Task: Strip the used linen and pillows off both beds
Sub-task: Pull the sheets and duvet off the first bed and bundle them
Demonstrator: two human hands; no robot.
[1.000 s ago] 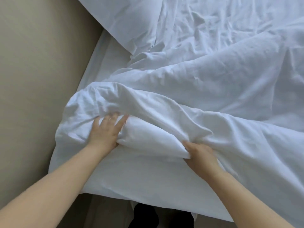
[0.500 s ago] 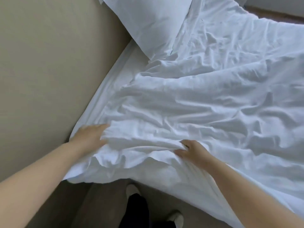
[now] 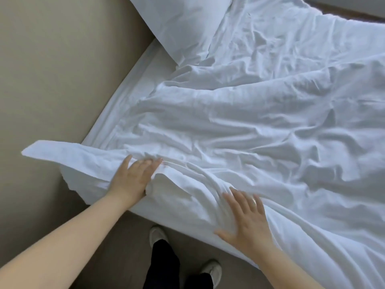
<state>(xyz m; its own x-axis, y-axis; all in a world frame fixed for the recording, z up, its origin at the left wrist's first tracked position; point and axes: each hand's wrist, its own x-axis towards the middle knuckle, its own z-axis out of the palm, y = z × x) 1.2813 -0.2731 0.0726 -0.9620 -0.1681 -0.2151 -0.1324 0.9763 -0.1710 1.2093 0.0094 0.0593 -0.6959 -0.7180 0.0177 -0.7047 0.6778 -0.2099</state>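
So, linen: we've got a crumpled white duvet [image 3: 250,132] spread over most of the bed. Its near edge is bunched into a thick roll at the foot corner, right under both our hands.
Left hand: our left hand [image 3: 133,178] lies flat on the left part of that roll, fingers straight and together, thumb out to the side, nothing pinched.
Right hand: our right hand [image 3: 248,222] is flat too, fingers spread wide, pressing on the folds where the cloth hangs over the bed's edge.
Gap between hands: they're apart, with a fat twisted fold of the duvet between them.
Loose corner: a white cloth flap [image 3: 41,151] sticks out left of our left hand, against the plain beige wall [image 3: 52,69].
Bottom sheet: a smooth white sheet strip [image 3: 129,94] shows along the wall, beyond our left hand.
Pillow: one plump white pillow [image 3: 181,24] sits at the far end by the wall, well apart from both hands, its lower corner touching the duvet.
Floor: brownish floor [image 3: 116,247] below the bed edge, with our pale shoes [image 3: 158,234] and dark trouser legs [image 3: 162,263] between our forearms.
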